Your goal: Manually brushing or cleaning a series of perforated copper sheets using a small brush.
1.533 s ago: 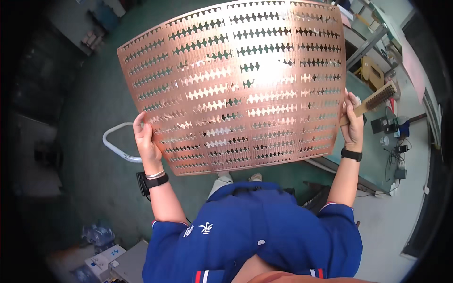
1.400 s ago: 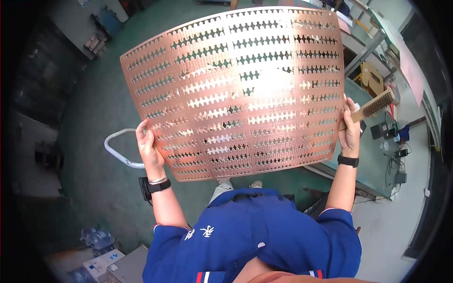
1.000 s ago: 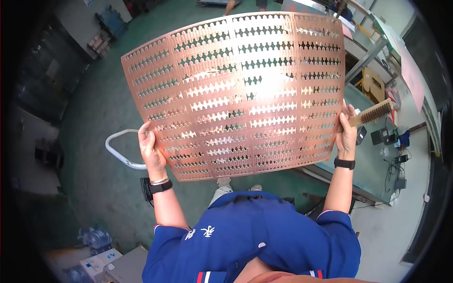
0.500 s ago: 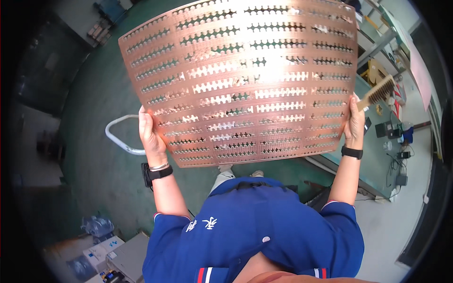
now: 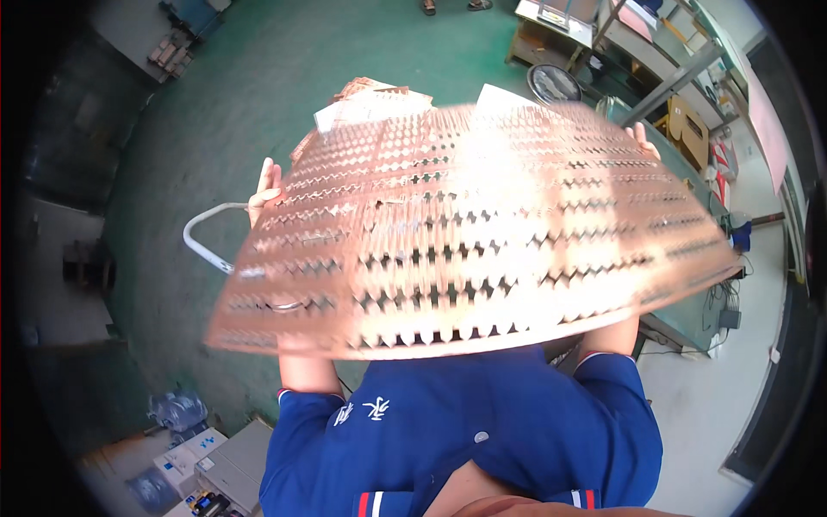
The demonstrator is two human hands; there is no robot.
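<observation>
A large copper-coloured sheet (image 5: 527, 258), thin and punched with rows of notched slots, is held up before my chest, tilted and blurred by motion. My left hand (image 5: 265, 191) grips its left side, fingers showing past the edge. Only the fingers of my right hand (image 5: 643, 143) appear beyond the upper right edge. The sheet covers the rest of both hands and most of my forearms. No brush is visible now; that area by my right hand is hidden. Past the far edge lies a pile of copper-coloured sheets (image 5: 369, 89), with a white piece (image 5: 506, 100) beside it.
A pale bent-tube handle (image 5: 203, 248) stands left of the sheet. To the right runs a green-topped bench (image 5: 676, 317) with cables and small items. A round black fan-like object (image 5: 554, 84) sits farther off. Someone's feet (image 5: 428, 8) show at the top. Boxes (image 5: 237, 470) stand lower left.
The sheet has tipped, its near edge rising toward me and its far edge dropping, which uncovers the pile beyond. The brush held with my right hand has gone out of sight.
</observation>
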